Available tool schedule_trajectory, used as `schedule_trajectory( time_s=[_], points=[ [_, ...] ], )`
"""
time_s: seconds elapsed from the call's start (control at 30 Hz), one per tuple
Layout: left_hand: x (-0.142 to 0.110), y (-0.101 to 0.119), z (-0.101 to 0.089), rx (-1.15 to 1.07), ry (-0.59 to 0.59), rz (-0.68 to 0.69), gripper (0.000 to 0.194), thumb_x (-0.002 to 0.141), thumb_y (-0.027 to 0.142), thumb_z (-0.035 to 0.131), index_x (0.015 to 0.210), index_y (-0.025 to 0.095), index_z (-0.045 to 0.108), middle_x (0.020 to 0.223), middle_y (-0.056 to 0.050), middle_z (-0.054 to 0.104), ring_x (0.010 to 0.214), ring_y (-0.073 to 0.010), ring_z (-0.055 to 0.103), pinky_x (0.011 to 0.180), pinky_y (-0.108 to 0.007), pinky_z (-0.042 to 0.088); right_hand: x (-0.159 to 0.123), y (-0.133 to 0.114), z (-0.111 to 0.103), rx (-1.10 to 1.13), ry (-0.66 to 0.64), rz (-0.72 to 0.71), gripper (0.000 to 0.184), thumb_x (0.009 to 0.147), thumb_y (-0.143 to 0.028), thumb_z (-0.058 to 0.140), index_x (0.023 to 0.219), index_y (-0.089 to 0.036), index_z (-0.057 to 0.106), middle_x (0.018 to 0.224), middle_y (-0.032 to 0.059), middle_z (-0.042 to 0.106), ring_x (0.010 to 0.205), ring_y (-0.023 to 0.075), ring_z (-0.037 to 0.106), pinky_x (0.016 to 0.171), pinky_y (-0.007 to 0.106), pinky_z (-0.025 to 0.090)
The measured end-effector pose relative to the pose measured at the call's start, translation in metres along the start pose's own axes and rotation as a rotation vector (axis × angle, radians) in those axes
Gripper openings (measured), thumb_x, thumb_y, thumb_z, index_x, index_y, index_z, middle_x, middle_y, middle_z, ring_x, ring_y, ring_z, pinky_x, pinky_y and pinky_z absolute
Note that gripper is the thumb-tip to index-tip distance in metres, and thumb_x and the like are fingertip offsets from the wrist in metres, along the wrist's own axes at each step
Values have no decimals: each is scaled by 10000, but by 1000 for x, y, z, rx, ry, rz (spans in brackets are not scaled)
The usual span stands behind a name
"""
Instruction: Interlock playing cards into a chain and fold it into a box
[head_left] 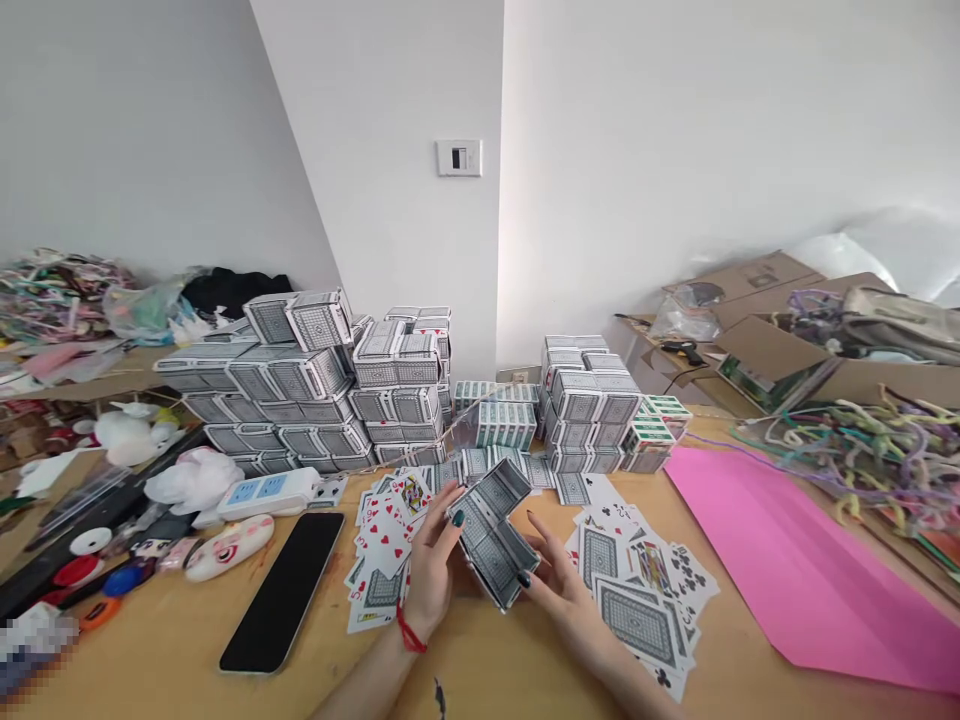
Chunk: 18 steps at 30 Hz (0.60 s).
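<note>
Between my hands, above the table's front middle, is a tilted structure of folded playing cards (484,540) with grey patterned backs and open compartments. My left hand (433,560), a red string round its wrist, grips its left side, thumb on the face. My right hand (561,582) holds the lower right corner with the thumb in front; the other fingers are partly hidden. Face-up red cards (384,535) lie loose left of my left hand. More loose cards (637,620), face up and face down, spread beside my right hand.
Card-block stacks (292,370) stand at the back left, with another stack (589,400) at the back right. Card boxes (506,425) sit between them. A phone (285,595), power strip (266,492) and pink sheet (810,570) flank the work area. Pipe cleaners (862,460) tangle at right.
</note>
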<state>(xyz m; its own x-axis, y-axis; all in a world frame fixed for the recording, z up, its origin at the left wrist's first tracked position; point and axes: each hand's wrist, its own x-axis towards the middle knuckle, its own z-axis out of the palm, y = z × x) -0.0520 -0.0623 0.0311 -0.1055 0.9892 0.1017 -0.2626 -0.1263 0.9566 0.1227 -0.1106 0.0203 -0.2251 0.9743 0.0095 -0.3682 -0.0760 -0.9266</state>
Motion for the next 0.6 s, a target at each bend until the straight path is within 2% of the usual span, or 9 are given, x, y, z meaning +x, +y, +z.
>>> schedule_trajectory(
  time_s=[0.1, 0.2, 0.3, 0.47, 0.53, 0.6],
  points=[
    [-2, -1, 0, -143, -113, -72, 433, 734, 281, 580, 1160, 209, 552, 1284, -75, 489, 1207, -271, 396, 976, -382, 339, -1, -1, -1, -127, 96, -39, 383, 777, -414, 556, 1148, -332, 509, 1132, 42, 529, 997, 229, 519, 850, 365, 432],
    [-1, 0, 0, -288, -204, -210, 494, 733, 259, 584, 1218, 248, 492, 1241, -61, 532, 1114, -265, 495, 898, -378, 413, -1, -2, -7, -238, 157, -113, 306, 765, -419, 565, 1042, -290, 592, 1111, 49, 552, 1022, 241, 504, 893, 359, 411],
    [0, 3, 2, -337, -296, -302, 478, 712, 231, 608, 1184, 221, 531, 1148, -68, 598, 1032, -257, 552, 863, -364, 441, 0, -3, -13, -278, 224, -135, 344, 764, -446, 553, 1059, -274, 597, 1141, 57, 551, 1049, 254, 495, 919, 369, 392],
    [-1, 6, 6, -366, -332, -289, 488, 716, 190, 607, 1196, 217, 520, 1076, -66, 629, 1015, -239, 557, 880, -349, 436, 2, -3, -15, -257, 296, -7, 428, 775, -481, 522, 1141, -261, 552, 1206, 47, 541, 1139, 253, 441, 980, 383, 327],
    [-2, 6, 7, -369, -332, -289, 487, 727, 201, 600, 1204, 227, 508, 1083, -65, 624, 1017, -234, 555, 883, -346, 434, 4, -1, -16, -173, 292, 35, 449, 771, -496, 522, 1159, -270, 528, 1214, 40, 540, 1150, 246, 438, 954, 382, 358],
    [-3, 6, 7, -360, -333, -303, 483, 726, 218, 607, 1199, 237, 508, 1117, -66, 604, 1022, -233, 551, 888, -350, 431, 6, 2, -18, -45, 276, 39, 466, 765, -507, 525, 1179, -296, 488, 1204, 38, 548, 1091, 240, 496, 874, 384, 426]
  ],
)
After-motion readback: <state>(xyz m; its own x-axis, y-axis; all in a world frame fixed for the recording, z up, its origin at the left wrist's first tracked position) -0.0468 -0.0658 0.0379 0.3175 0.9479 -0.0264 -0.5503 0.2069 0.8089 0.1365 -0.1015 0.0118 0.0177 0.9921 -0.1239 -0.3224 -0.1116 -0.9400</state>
